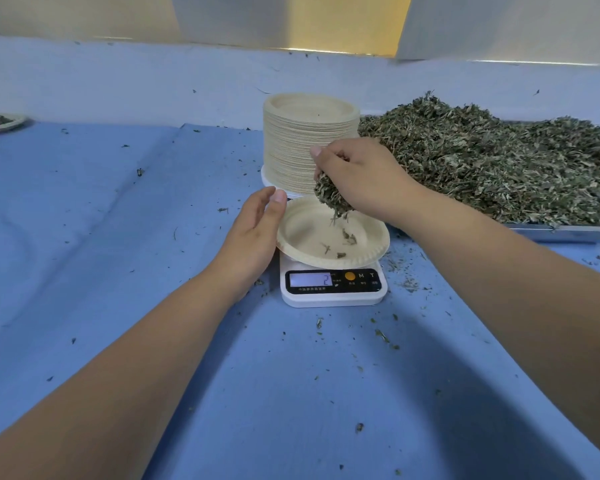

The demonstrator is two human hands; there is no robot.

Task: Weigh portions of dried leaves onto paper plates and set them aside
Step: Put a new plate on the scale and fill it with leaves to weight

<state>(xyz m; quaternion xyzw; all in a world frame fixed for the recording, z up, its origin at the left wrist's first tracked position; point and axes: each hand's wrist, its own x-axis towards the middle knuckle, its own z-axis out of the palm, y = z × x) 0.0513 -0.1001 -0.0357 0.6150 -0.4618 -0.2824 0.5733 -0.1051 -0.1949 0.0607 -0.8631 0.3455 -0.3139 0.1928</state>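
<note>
dried leaves clutched in my right hand hang directly over plate; left hand, fingers relaxed, touches its rim.

The scale display reads "2"; its buttons are marked "M" and "T"
</note>
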